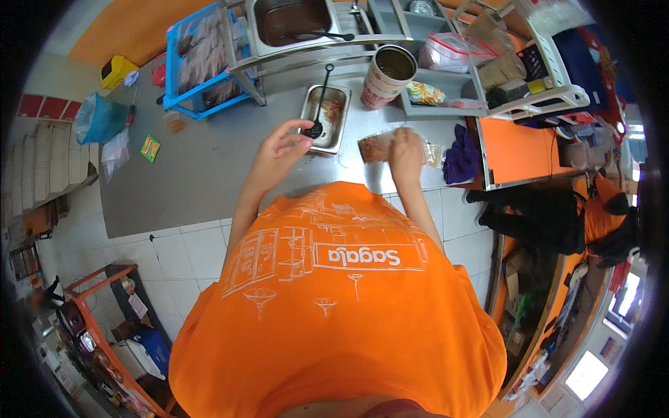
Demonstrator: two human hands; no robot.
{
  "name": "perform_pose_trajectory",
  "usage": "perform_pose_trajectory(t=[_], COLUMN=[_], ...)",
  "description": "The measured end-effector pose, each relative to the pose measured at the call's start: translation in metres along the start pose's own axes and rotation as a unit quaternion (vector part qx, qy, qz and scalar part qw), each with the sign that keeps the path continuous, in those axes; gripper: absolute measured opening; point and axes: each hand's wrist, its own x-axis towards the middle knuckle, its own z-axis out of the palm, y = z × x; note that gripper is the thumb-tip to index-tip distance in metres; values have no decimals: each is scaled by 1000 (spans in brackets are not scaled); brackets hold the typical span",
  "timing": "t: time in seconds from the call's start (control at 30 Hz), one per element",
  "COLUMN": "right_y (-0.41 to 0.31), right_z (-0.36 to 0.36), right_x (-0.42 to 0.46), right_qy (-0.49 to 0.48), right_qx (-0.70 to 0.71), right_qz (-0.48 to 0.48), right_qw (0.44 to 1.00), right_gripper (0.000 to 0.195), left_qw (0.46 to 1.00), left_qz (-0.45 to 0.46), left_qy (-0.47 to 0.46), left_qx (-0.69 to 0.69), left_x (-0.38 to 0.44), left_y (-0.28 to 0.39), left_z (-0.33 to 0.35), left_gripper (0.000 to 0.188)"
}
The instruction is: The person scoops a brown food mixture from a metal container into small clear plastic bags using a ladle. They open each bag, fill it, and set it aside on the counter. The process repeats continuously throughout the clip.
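My left hand point(281, 154) is over the near left side of a small stainless-steel pan point(342, 117), its fingers apart and curved. Its fingertips come close to the bowl of a black ladle point(314, 129) resting in the pan; I cannot tell whether they touch. Reddish-brown remains smear the pan's inside. To the right, my right hand point(407, 157) grips a clear plastic packet point(374, 148) with reddish-brown contents, low over the steel worktop. Part of the packet is hidden by the fingers. Just right of that hand lies another small clear packet point(435, 155).
A purple cloth point(462, 157) lies at the worktop's right end. Behind the pan stand a tall patterned tub point(388, 78) of dark liquid and a raised pan of brown sauce point(292, 23). A blue crate point(201, 62) is at back left. Another person point(554, 219) is on the right.
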Motion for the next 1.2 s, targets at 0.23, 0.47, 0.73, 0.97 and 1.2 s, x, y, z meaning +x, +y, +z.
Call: perform_pose_trajectory(t=[0.23, 0.47, 0.73, 0.97, 1.2], right_y=[9, 63, 202, 239, 239], right_z=[67, -20, -83, -63, -61], right_x=[-36, 30, 97, 131, 134], right_qy=[-2, 32, 162, -20, -28], right_qx=[-147, -4, -205, -173, -190], right_qz=[-137, -114, 9, -3, -50], right_qw=[980, 993, 965, 985, 980], right_gripper=[48, 30, 30, 24, 19], left_qw=[999, 995, 999, 999, 997], left_qz=[3, 67, 21, 25, 3], left_qy=[-36, -18, -16, 28, 67], left_qx=[17, 65, -20, -28, -32], left_x=[5, 4, 10, 11, 8], left_y=[12, -9, -6, 6, -4], left_z=[7, -1, -1, 4, 9], left_gripper=[28, 13, 11, 14, 15])
